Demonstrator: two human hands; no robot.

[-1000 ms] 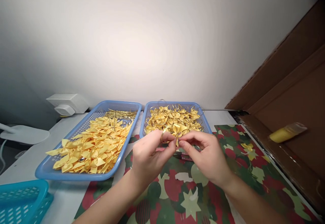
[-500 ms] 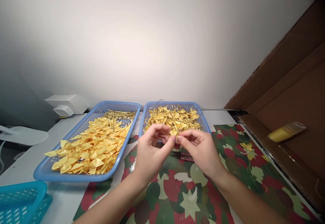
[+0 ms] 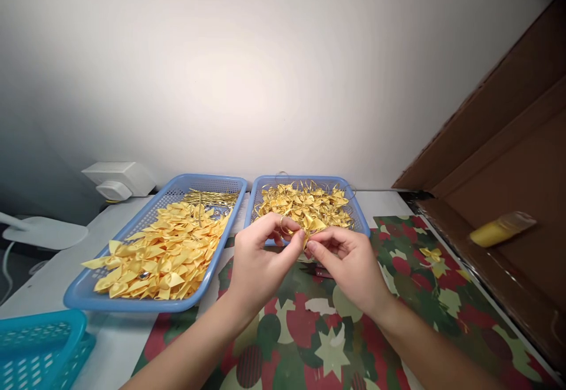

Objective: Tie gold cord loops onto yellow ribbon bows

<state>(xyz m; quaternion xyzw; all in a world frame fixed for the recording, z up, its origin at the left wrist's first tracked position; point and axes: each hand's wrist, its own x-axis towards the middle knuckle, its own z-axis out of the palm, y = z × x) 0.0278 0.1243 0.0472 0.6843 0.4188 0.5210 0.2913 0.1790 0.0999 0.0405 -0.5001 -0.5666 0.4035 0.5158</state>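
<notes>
**A:** Hands, where?

**B:** Both up over mid-bench, just at the near edge of the right blue tray (image 3: 361, 220). L hand (image 3: 259, 263) & R hand (image 3: 351, 266) meet fingertip to fingertip.

**A:** Grip?

**B:** Each pinched tight, thumb + forefinger, on the same small yellow bow (image 3: 306, 235). A thin gold loop (image 3: 285, 225) curls off it by the L fingers. Other fingers are curled in. Can't tell if the loop's tied on yet.

**A:** So the bow's not in a tray?

**B:** No, it's held in the air between the hands, above the patterned paper (image 3: 318, 337), which covers the near-right part of the bench.

**A:** What's in the trays?

**B:** The right one has a heap of bows w/ gold loops. The left blue tray (image 3: 132, 306), touching it side by side, is full of plain bows (image 3: 163, 254), w/ a bundle of gold wires (image 3: 211, 198) at its far end.

**A:** Anything else?

**B:** Teal basket (image 3: 42, 343) at the near-left corner. White plug block (image 3: 118, 179) at the far-left edge by the wall, w/ a white lamp base (image 3: 44, 234) just left of it. One stray bow (image 3: 430, 254) on the paper toward the right edge. Under the hands there's a small tool (image 3: 322, 271), mostly hidden. Cardboard box (image 3: 508, 142) along the right side, w/ a yellow tube (image 3: 502, 229) lying on it.
</notes>
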